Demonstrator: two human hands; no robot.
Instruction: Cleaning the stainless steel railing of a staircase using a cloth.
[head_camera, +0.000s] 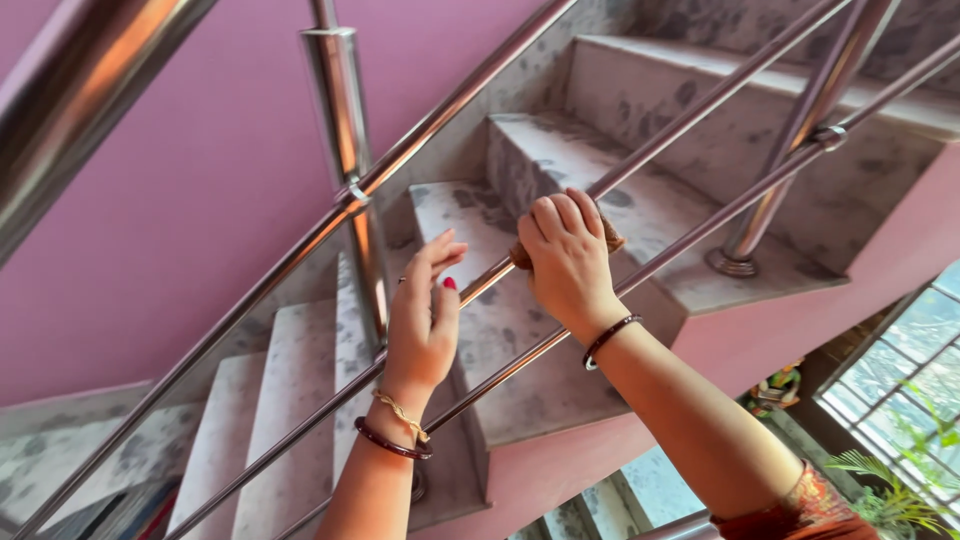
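Note:
My right hand (567, 262) is closed around a brown cloth (610, 238), pressing it onto the middle steel rail (700, 105) of a stair railing. My left hand (425, 315) is just left of it, fingers held together and extended, fingertips resting on the same rail. The left thumb nail is painted red. Both wrists carry dark bangles, and the left also has a thin gold bracelet.
The railing has several slanted steel bars and upright posts (345, 150) (800, 140). Behind it rise grey marble steps (560, 170) with pink sides, against a pink wall (180, 180). A window grille (900, 380) and green plant (900, 490) sit at lower right.

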